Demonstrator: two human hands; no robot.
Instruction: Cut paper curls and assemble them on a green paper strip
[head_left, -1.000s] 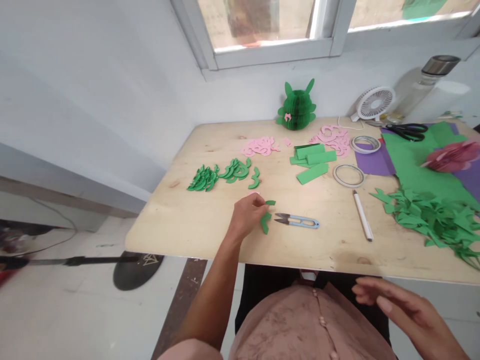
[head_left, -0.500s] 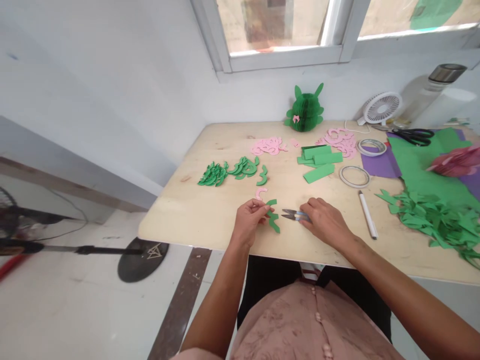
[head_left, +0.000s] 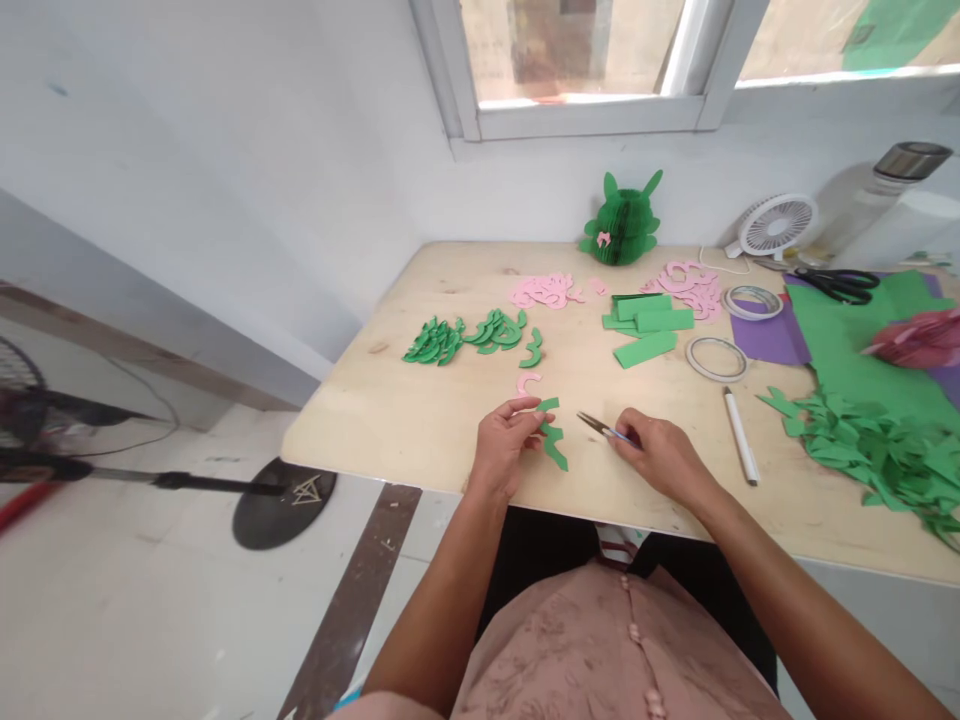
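Note:
My left hand (head_left: 506, 445) is closed in a pinch on a green paper cutout (head_left: 553, 450) with a jagged outline. My right hand (head_left: 660, 452) grips small thread snips (head_left: 598, 425), their dark blades pointing left toward the cutout but apart from it. Just beyond my left fingers lies a pink curved paper piece (head_left: 528, 384). Behind it are a green scalloped piece (head_left: 532, 348) and two heaps of green scalloped pieces (head_left: 435, 342). To the right of my right hand rests a white pen (head_left: 741, 437).
Pink cutouts (head_left: 546, 291), green paper strips (head_left: 646, 347) and tape rolls (head_left: 717, 359) lie across the table. A green paper honeycomb figure (head_left: 625, 225) stands by the wall. At right are green scraps (head_left: 885, 455), black scissors (head_left: 838, 285), a small fan (head_left: 778, 226) and a bottle (head_left: 874, 200).
My right hand has drawn the snips back to the right, away from the green cutout, and their blades now look closer together. My left hand keeps its hold. The view has shifted slightly.

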